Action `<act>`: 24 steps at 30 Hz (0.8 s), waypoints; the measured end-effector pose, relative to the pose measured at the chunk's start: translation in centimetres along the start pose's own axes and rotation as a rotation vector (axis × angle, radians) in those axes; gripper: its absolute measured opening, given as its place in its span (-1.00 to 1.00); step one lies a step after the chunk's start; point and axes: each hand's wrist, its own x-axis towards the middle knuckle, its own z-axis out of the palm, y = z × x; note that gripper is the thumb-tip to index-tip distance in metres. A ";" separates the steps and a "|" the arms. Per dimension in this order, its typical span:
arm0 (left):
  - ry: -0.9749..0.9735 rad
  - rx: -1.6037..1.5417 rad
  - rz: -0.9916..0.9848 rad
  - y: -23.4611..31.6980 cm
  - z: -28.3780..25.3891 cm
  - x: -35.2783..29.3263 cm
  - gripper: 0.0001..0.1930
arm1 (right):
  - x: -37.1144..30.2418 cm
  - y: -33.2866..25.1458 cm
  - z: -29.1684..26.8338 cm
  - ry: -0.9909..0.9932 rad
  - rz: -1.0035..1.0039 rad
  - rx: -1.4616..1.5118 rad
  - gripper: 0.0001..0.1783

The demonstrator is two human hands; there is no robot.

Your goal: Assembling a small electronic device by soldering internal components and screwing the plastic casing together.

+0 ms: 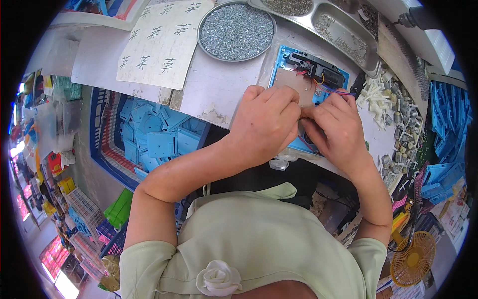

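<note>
A blue plastic housing [274,74] lies on the table, with a brown board [288,82] and a black module [318,70] inside it. Thin red, yellow and blue wires [326,88] run from the module toward my fingers. My left hand [269,119] is closed over the housing's near left part, knuckles up. Beside it, my right hand [338,127] is closed in a pinch over the right side, its fingertips almost touching the left hand's. What either hand pinches is hidden behind the fingers. Both hands cover much of the housing's near half.
Behind stand a round metal tray [236,32] of small screws and a steel compartment tray [371,65] of small parts. White plastic pieces [376,97] and small motors [398,129] lie at right. Lower left, a crate [94,132] holds blue panels [162,144]. A power screwdriver [413,19] hangs upper right.
</note>
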 end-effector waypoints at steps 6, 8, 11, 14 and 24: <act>0.014 -0.037 -0.021 0.2 -0.1 0.0 -0.80 | 0.1 -1.2 0.3 0.024 -0.038 -0.163 -0.79; 0.020 -0.038 -0.020 0.2 -0.1 -0.1 -0.81 | -0.3 -1.5 0.9 0.030 -0.011 -0.201 -0.79; 0.017 -0.043 -0.026 0.3 -0.5 -0.4 -0.82 | -0.3 -1.9 1.2 0.043 0.058 -0.145 -0.80; 0.016 -0.048 -0.020 0.1 -0.6 -0.7 -0.82 | -0.8 -1.5 1.6 0.093 0.037 -0.111 -0.79; -0.053 -0.072 -0.045 -0.2 -1.4 0.1 -0.81 | -0.8 -1.1 1.9 0.140 0.026 -0.051 -0.74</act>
